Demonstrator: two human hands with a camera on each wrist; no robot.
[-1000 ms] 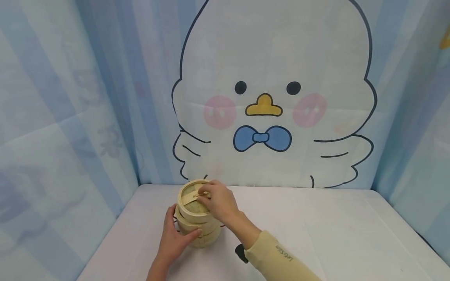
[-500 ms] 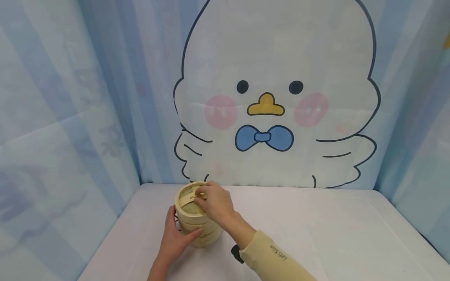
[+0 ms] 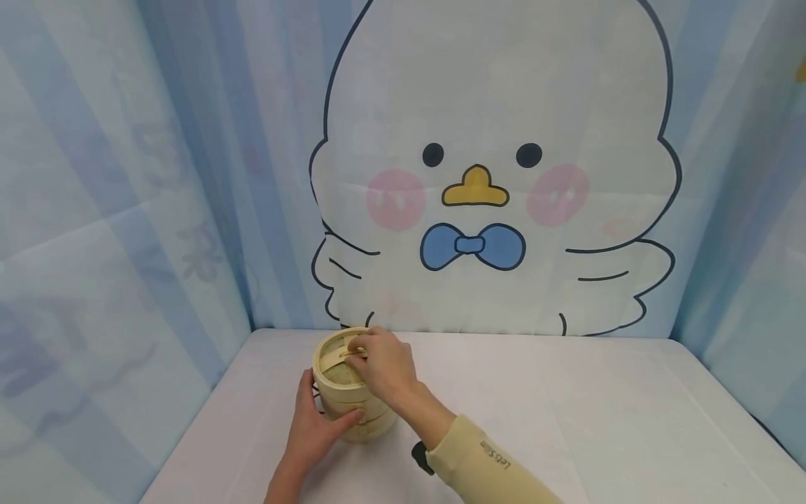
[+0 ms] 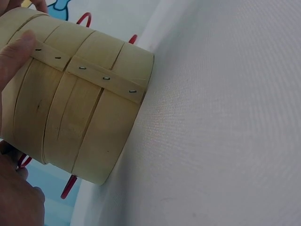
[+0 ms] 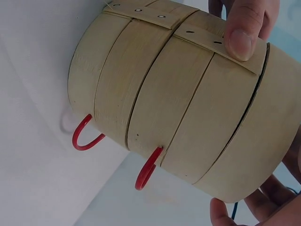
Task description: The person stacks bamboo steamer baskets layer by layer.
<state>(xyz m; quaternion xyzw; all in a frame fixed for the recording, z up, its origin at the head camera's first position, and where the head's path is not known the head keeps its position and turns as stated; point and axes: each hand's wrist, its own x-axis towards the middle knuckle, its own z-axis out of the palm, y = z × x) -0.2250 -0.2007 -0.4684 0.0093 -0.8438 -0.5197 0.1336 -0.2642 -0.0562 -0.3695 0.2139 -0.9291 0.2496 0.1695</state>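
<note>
A round bamboo steamer (image 3: 360,418) with two stacked tiers stands upright on the white tabletop, its lid (image 3: 340,375) seated on top. My left hand (image 3: 311,428) grips the tiers from the left side; its thumb (image 5: 241,40) presses over the stapled seam in the right wrist view. With curled fingers my right hand (image 3: 389,362) pinches the small strap handle at the middle of the lid. Red loop handles (image 5: 146,170) stick out from the tiers' sides. Only a thin dark line shows between lid and upper tier in the right wrist view.
The white-covered table (image 3: 567,413) stretches to the right of the steamer. Behind it hangs a cloth backdrop (image 3: 491,301) printed with a cartoon bird, and a striped curtain (image 3: 113,280) borders the left side.
A second ago the lid sat askew, raised above the tiers. It has come down and now lies even on the upper tier, with my right hand still on its handle. The left hand holds its place.
</note>
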